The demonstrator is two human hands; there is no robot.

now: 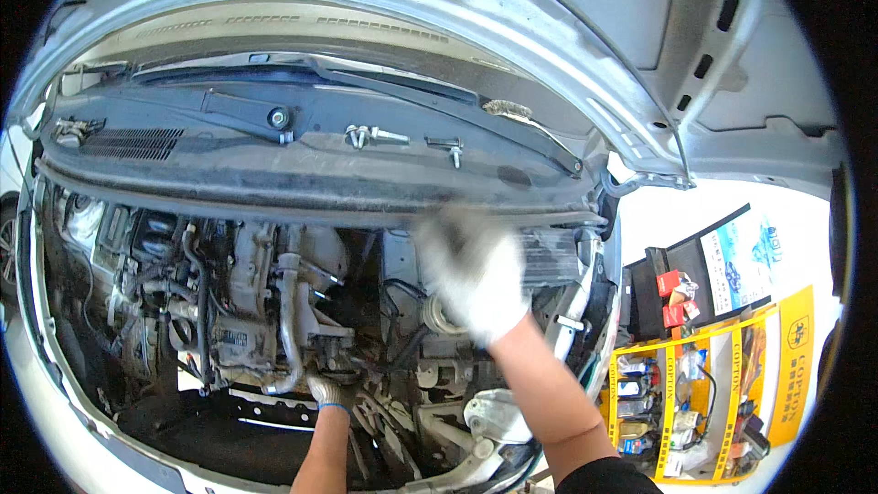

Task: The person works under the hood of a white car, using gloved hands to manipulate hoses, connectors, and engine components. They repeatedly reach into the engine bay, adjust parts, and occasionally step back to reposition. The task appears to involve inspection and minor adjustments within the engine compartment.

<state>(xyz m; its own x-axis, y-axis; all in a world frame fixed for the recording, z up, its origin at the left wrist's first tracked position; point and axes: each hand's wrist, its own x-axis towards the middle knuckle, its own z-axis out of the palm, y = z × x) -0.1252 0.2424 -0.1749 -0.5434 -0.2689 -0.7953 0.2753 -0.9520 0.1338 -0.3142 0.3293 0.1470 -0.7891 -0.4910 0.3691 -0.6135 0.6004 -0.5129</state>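
My left hand (pixel 331 391), in a pale glove with a blue cuff, reaches down into the engine bay at the engine's lower edge, and its fingers are hidden among the parts. Close above it is a bent metal pipe (pixel 290 311) on the engine (pixel 251 279). My right hand (pixel 476 270), in a white glove with a dark palm, is raised over the bay near the front edge of the black cowl panel (pixel 320 174). Motion smears its fingers, so I cannot make out anything in them. Several loose bolts (pixel 391 137) lie on the cowl.
The raised hood (pixel 567 9) arches overhead. A small metal part (pixel 78 130) sits at the cowl's left end, a wiper arm (pixel 393 91) behind. At right, a yellow shelf rack (pixel 672 412) holds bottles, with red boxes (pixel 672 284) above. A ribbed dark part (pixel 553 256) fills the bay's right side.
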